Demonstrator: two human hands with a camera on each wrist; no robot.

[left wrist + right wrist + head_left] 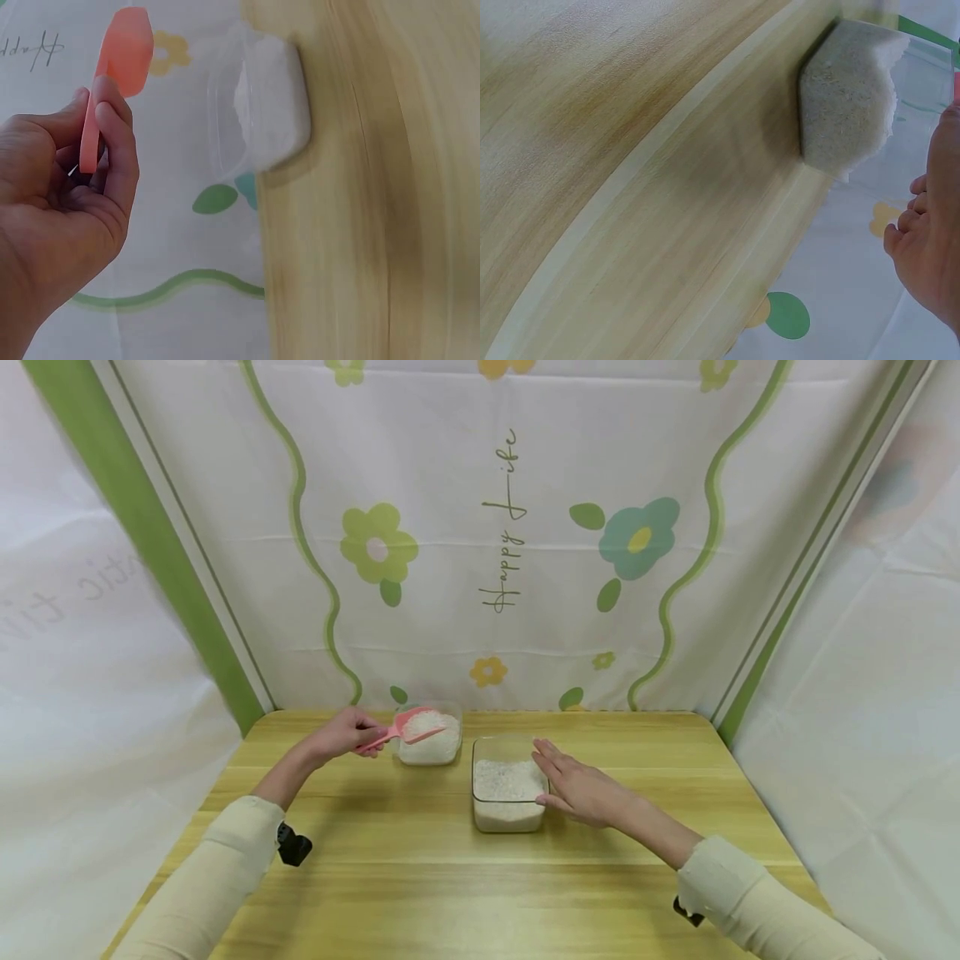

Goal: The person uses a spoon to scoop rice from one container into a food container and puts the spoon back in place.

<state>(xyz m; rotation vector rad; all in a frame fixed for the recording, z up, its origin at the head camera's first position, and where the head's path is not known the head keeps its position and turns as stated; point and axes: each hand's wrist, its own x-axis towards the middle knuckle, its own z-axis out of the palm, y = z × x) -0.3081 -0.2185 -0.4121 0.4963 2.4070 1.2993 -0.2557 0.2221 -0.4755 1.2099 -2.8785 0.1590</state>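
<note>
My left hand grips the handle of a pink scoop. White grains heap in the scoop's bowl, which is above a small clear container of white grains. In the left wrist view the thumb and curled fingers pinch the scoop well clear of that container. A larger, square glass container, more than half full of what looks like rice, stands to the right and nearer. My right hand lies along its right side, fingers extended at the rim. The right wrist view shows the rice through the glass.
Both containers stand on a wooden table, the smaller one near its back edge. A white printed curtain hangs right behind that edge. More white fabric closes in the right side, and likewise the left.
</note>
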